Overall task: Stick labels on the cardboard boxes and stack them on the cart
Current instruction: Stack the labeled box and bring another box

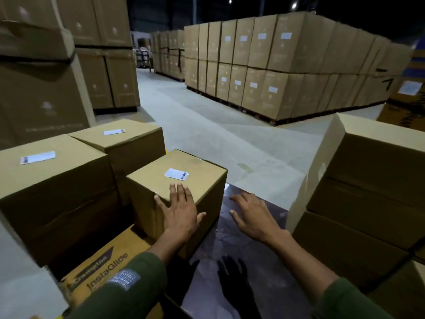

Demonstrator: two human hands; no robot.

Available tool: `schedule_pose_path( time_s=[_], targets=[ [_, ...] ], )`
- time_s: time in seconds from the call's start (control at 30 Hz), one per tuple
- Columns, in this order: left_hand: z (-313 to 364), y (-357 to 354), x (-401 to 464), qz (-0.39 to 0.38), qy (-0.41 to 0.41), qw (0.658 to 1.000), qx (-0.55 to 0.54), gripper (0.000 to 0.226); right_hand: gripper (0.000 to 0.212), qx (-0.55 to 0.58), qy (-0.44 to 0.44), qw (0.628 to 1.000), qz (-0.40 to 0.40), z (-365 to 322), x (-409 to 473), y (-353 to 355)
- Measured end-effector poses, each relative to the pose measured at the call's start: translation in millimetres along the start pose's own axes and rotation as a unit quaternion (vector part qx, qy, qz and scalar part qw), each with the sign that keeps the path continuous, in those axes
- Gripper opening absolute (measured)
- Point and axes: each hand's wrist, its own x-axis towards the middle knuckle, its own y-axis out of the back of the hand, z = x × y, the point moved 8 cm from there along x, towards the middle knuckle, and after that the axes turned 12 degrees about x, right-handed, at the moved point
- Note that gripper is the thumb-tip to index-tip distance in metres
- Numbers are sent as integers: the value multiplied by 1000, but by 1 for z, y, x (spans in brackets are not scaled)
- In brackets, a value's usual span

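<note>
A small cardboard box [147,189] with a white label [176,174] on top stands in front of me, partly on a flattened printed carton [101,261]. My left hand [178,211] lies flat with straight fingers on its near top edge and side. My right hand [251,216] hovers open to the right of the box, fingers spread, above a dark glossy surface [253,254], touching nothing. Two more labelled boxes sit on the left, a large near one [57,192] and one behind it [128,141].
A stack of unlabelled cardboard boxes [368,180] rises at the right. Tall pallet stacks of cartons stand at the left [41,88] and across the aisle [287,65]. The grey concrete floor [207,130] runs between them.
</note>
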Motion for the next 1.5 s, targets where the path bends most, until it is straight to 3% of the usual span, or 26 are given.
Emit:
schedule_pose_path(
  time_s=[0.17, 0.3, 0.43, 0.5, 0.57, 0.63, 0.73, 0.87, 1.13, 1.27, 1.5],
  targets=[
    [-1, -18, 0, 4, -22, 999, -37, 74, 46, 28, -4, 1000, -8, 7, 41, -13],
    [-8, -21, -9, 13, -53, 998, -36, 71, 67, 67, -32, 997, -8, 12, 83, -27],
    [-18, -27, -17, 22, -100, 993, -51, 70, 64, 71, -93, 992, -44, 33, 110, -46],
    [-22, -29, -19, 25, -124, 990, -60, 70, 74, 87, -109, 989, -58, 40, 112, -50],
    [-25, -30, -20, 23, -139, 987, -71, 70, 88, 111, -101, 987, -50, 40, 113, -52],
    [-26, -28, -19, 29, -133, 985, -102, 72, 89, 125, -108, 986, -26, 40, 106, -51],
    [-29, -24, -18, 59, -101, 978, -171, 84, 83, 118, -144, 983, 0, 45, 87, -52],
    [-29, -22, -25, 116, -78, 960, -244, 73, 79, 97, -172, 980, 21, 43, 48, -48],
    [-8, -4, -82, 195, -145, 938, -248, 56, 71, 63, -229, 971, 27, 40, -59, -32],
    [-1, -5, -114, 182, -163, 938, -247, 60, 74, 67, -243, 967, 43, 30, -116, -19],
    [12, 3, -165, 123, -149, 956, -220, 80, 56, 78, -273, 958, 37, 15, -192, 3]
  ],
)
